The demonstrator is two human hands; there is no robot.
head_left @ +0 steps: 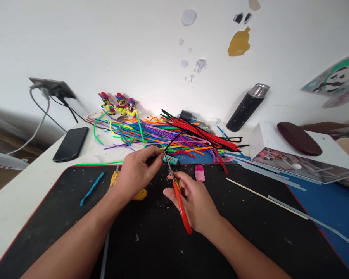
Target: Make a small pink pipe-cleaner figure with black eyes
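My left hand [138,168] is closed in a pinch on a black pipe cleaner [173,141], which sticks up from the fingertips toward the back right. My right hand [199,199] grips red-handled scissors [182,207], their blades pointing away from me beside the left fingertips. Whether the blades touch the pipe cleaner I cannot tell. Partly behind the left wrist lies a yellow-handled tool [140,194]. A short blue pipe cleaner piece [92,188] rests on the mat to the left. Ahead of the right hand is a small pink fuzzy piece [199,173].
Colourful pipe cleaners [151,131] are heaped along the wall, near several small figures [121,104]. A phone [71,144] lies at left. A black thermos [247,108] and white box [296,151] stand at right. A thin stick [266,197] crosses the black mat [151,248].
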